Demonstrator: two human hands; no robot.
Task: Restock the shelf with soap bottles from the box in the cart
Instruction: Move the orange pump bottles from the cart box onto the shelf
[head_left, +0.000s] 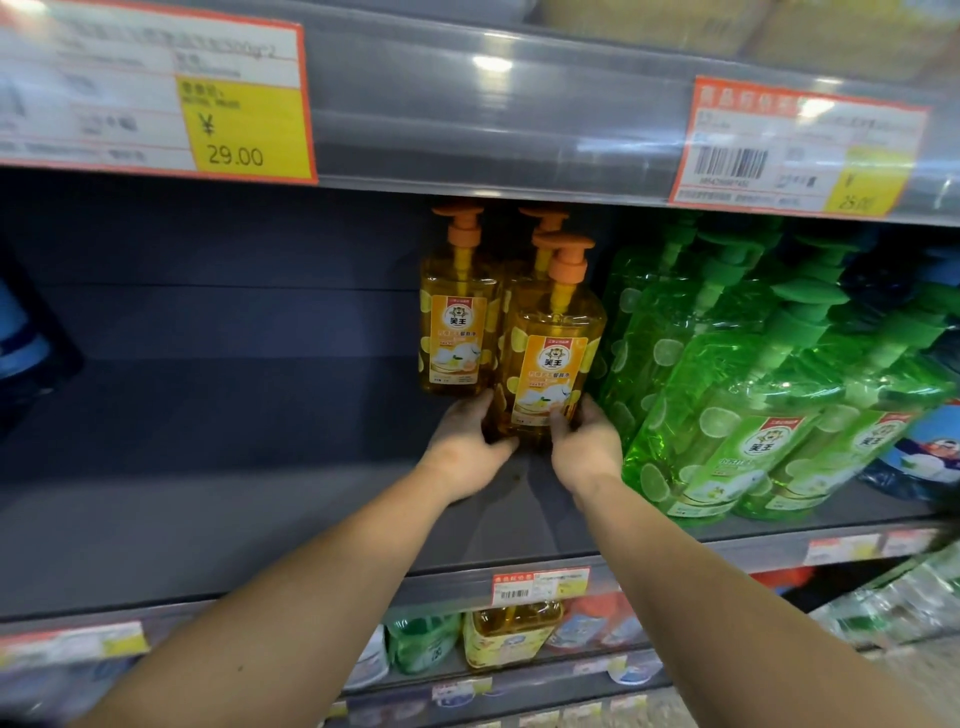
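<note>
Upper left, we log a price tag (156, 93) on the rail of the shelf above, its yellow panel reading 29.00. Below it we record the grey shelf (208, 467), bare across its left stretch. At centre we count three orange soap bottles with orange pump tops: a rear-left bottle (457, 332) standing upright on the shelf, a rear-right bottle (543, 228) mostly hidden, and a front bottle (550, 358) upright at the shelf, just ahead of the other two. Our left hand (462, 441) grips the front bottle's lower left side, fingers curled round its base; our right hand (587, 441) grips its lower right side, thumb across the label edge. Whether the base already touches the shelf we cannot tell. Immediately right we list a row of green soap bottles (727, 415), leaning and packed close, touching the orange group. Upper right, a second price tag (795, 145) with a barcode. Lower tier, we note assorted bottles (509, 634) beneath a small tag.
</note>
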